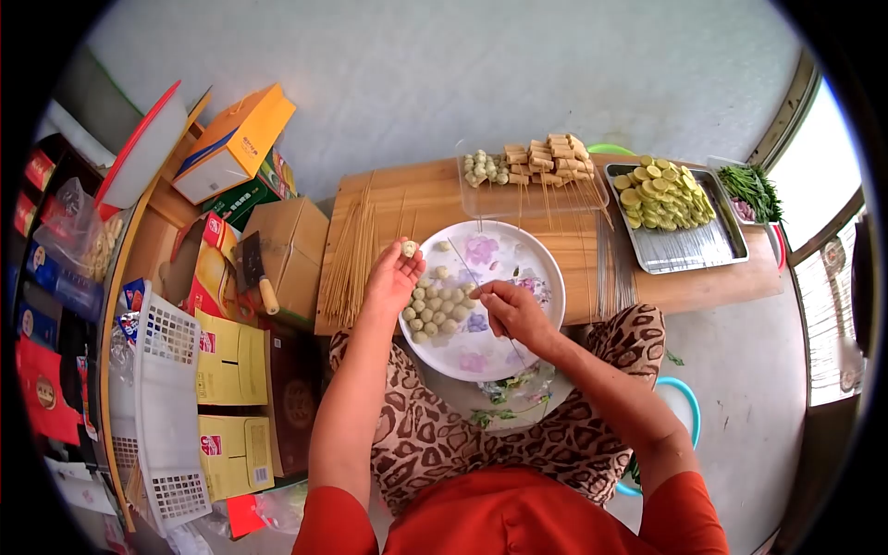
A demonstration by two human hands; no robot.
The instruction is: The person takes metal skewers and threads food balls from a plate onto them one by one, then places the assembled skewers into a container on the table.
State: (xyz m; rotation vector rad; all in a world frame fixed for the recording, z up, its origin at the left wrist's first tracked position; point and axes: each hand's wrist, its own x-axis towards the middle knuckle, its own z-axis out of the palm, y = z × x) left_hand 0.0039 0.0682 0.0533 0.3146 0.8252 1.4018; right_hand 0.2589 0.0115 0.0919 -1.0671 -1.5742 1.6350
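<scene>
My left hand [396,275] holds a pale round meatball [409,248] at its fingertips, over the left rim of a white flowered plate [480,361]. My right hand [513,312] pinches a thin skewer [457,252], which slants across the plate with its tip toward the upper left. Several greyish-green balls [431,311] lie grouped on the plate's left side, with a few apart above them. The plate rests at the table's front edge, over my lap. Whether the skewer carries anything beneath my right fingers is hidden.
Bamboo skewers [353,264] lie left of the plate, metal skewers [612,277] right. Behind stands a clear tray [490,199] with skewered balls and rolls. A metal tray [689,254] holds sliced vegetable [661,196]; greens [751,190] sit beyond. A cleaver [252,261] leans by boxes leftward.
</scene>
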